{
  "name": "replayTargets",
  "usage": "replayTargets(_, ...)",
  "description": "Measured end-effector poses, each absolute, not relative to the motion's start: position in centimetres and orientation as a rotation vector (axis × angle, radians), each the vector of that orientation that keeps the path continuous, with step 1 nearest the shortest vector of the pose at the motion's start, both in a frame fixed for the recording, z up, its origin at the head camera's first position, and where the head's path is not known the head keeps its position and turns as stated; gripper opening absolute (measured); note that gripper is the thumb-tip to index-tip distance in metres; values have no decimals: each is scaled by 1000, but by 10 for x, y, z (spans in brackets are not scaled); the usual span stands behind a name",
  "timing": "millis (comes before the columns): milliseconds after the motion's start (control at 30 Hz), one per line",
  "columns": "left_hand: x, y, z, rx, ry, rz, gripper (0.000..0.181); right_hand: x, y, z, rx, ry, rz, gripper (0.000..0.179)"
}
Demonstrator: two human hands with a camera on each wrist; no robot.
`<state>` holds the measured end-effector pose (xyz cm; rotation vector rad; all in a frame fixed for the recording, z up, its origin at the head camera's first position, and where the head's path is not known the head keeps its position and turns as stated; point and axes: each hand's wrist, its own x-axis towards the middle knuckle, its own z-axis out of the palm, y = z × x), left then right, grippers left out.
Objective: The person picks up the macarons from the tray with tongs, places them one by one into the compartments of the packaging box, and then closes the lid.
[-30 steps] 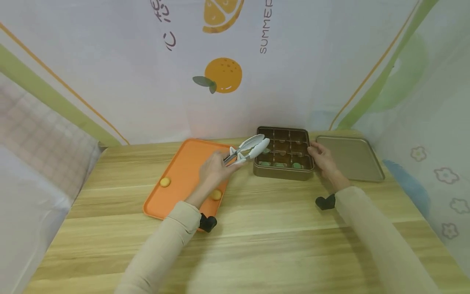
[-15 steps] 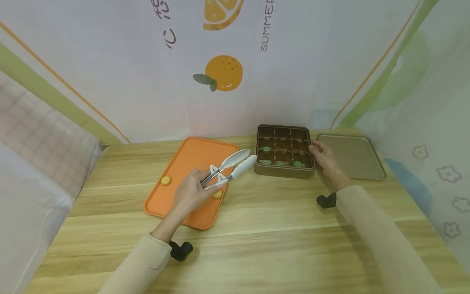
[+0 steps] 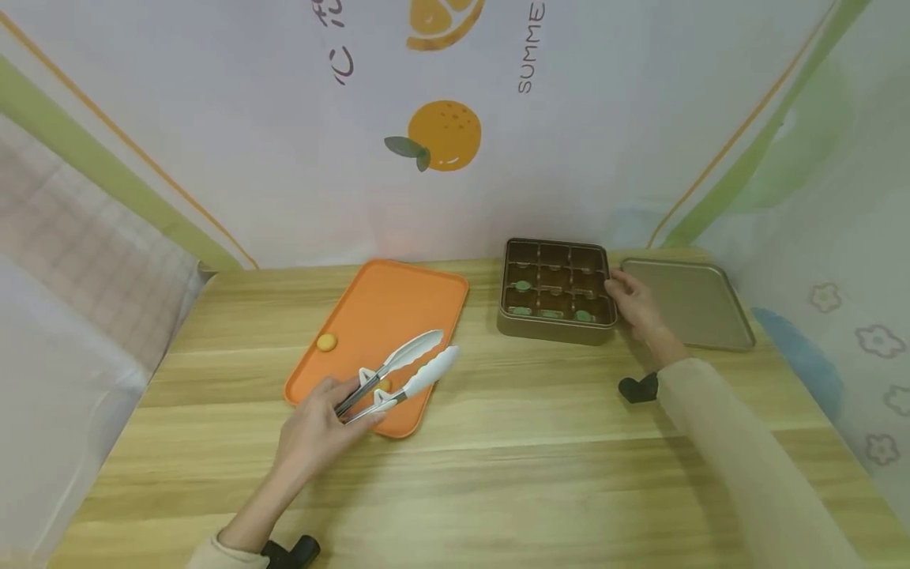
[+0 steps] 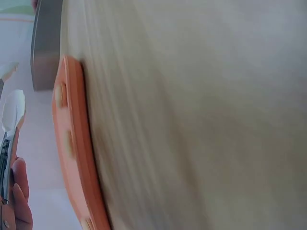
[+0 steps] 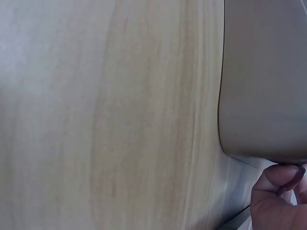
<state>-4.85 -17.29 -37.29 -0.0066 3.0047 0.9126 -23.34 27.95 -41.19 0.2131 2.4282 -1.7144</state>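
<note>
My left hand (image 3: 316, 427) grips a pair of tongs (image 3: 408, 367) with white scalloped tips over the orange tray (image 3: 405, 296). The tips are spread with nothing between them. One round yellow cookie (image 3: 326, 342) lies near the tray's left edge; a second yellow cookie (image 3: 384, 386) shows between the tong arms. In the left wrist view the fingers (image 4: 21, 194) hold the tongs at the left border. On the right, my right hand (image 3: 640, 308) rests its fingertips against the side of a brown divided box (image 3: 554, 329). Several green round pieces (image 3: 522, 286) sit in its nearer compartments.
A flat bronze-coloured lid or tray (image 3: 693, 304) lies right of the box. All stand on a wood-grain table (image 3: 498, 474), with a printed white curtain (image 3: 320, 182) behind its back edge and more cloth at both sides.
My left hand has drawn the tongs from over the box leftward and toward me, over the orange tray. The right hand has stayed at the box.
</note>
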Motion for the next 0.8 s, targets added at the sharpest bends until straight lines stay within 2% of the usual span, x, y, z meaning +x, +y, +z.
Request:
replayTargets(167, -30, -191, -375, -73, 3049, 865, 67, -233, 280, -412, 218, 2405, -1727, 63)
replayTargets(367, -13, -208, -376, -116, 3083, 825, 64, -233, 279, -412, 215, 2416, -1734, 62)
replayTargets(800, -1, -226, -381, -145, 3121, 753, 67, -231, 278, -408, 187, 2420, -1731, 62)
